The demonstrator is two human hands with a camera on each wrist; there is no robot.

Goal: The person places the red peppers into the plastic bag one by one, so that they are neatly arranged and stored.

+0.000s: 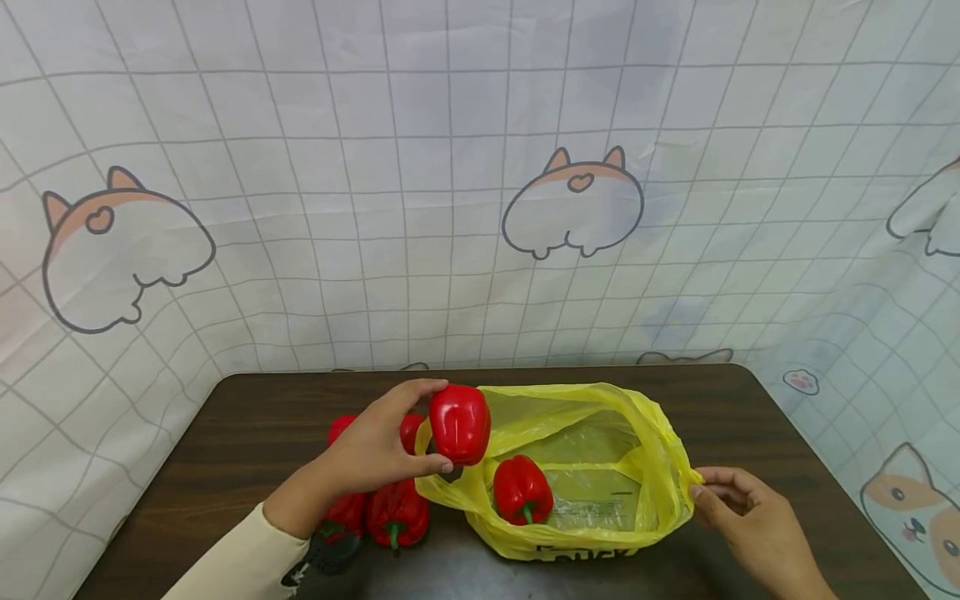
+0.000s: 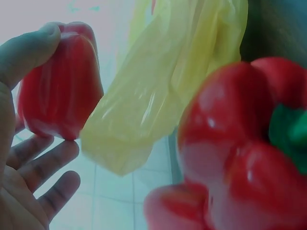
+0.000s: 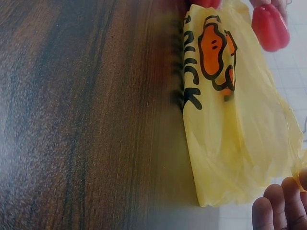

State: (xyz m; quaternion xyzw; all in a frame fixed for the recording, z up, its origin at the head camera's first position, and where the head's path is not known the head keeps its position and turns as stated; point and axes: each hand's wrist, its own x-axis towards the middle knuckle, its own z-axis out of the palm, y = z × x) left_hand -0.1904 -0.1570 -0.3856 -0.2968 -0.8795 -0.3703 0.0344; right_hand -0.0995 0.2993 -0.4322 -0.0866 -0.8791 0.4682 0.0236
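A red bell pepper [image 1: 460, 424] is held up by my left hand [image 1: 375, 442], its thumb and fingers pinching it at the left rim of a yellow plastic bag [image 1: 660, 425]. The left wrist view shows the held pepper [image 2: 62, 81] between the thumb and fingertips, beside the bag's yellow film [image 2: 139, 105]. Inside the wide-mouthed bag lies another red pepper [image 1: 522, 490] with a green stem. My right hand [image 1: 757, 521] pinches the bag's right edge between thumb and fingers. Printed lettering and an orange figure mark the bag's side [image 3: 240, 124] in the right wrist view.
Several more red peppers [image 1: 397, 512] cluster on the dark wooden table [image 1: 247, 467] left of the bag, partly hidden behind the left forearm. A large pepper [image 2: 230, 129] looms close in the left wrist view. Behind the table hangs a white gridded cloth [image 1: 405, 275] with cartoon animals.
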